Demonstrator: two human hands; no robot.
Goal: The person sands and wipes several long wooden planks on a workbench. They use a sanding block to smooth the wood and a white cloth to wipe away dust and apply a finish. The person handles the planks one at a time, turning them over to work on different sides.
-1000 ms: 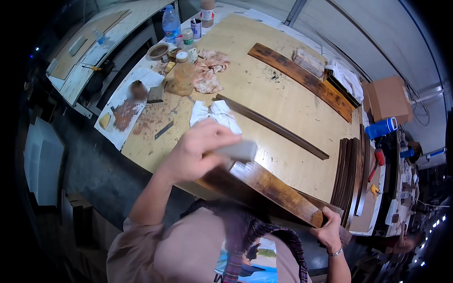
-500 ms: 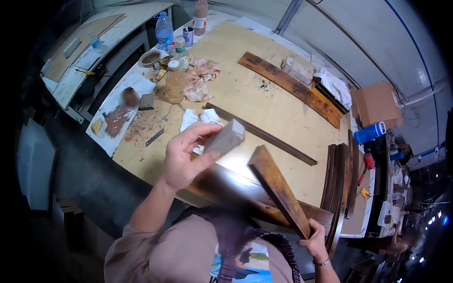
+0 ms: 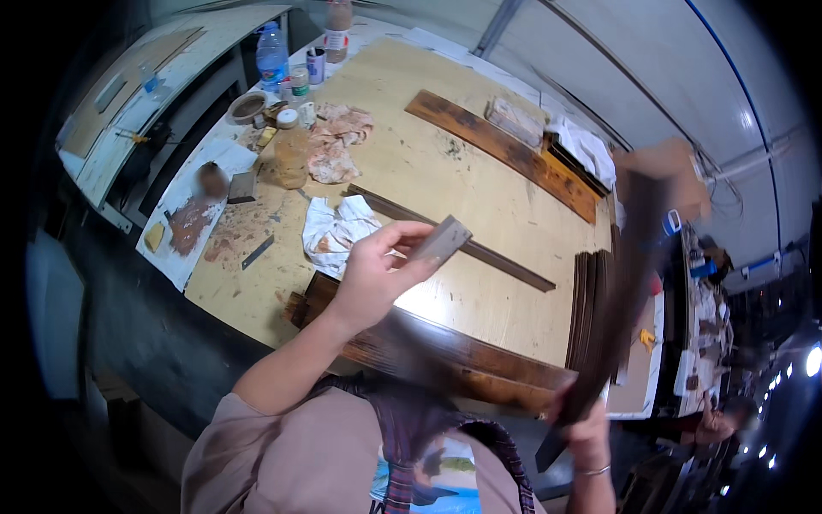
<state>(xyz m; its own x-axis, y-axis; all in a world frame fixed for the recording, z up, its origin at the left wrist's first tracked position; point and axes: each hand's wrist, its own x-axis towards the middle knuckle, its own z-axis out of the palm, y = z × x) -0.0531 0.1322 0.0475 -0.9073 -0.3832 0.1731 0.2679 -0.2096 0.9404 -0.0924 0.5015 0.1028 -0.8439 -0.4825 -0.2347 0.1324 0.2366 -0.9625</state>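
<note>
My left hand (image 3: 377,270) is closed around a grey sanding block (image 3: 445,241), held above the near part of the table. At the lower right my right hand (image 3: 589,435) grips a dark wooden strip (image 3: 629,274) near its lower end. The strip stands up steeply and is smeared by motion. Beneath my left arm, a glossy brown board (image 3: 479,351) lies along the near table edge. A crumpled white cloth (image 3: 330,233) rests just left of my left hand. Behind the block, a thin dark strip (image 3: 514,272) lies across the table.
Farther back lies a stained brown plank (image 3: 505,154). Several dark strips (image 3: 589,300) are stacked at the right. Toward the far left stand a jar of tan liquid (image 3: 291,158), a blue-tinted water bottle (image 3: 272,58) and a stained rag (image 3: 338,137). A cardboard box (image 3: 668,171) sits beyond the right edge.
My right hand has swung the wooden strip from leaning left over the table to steeply up at the right. My left hand has shifted right with the block, uncovering the white cloth.
</note>
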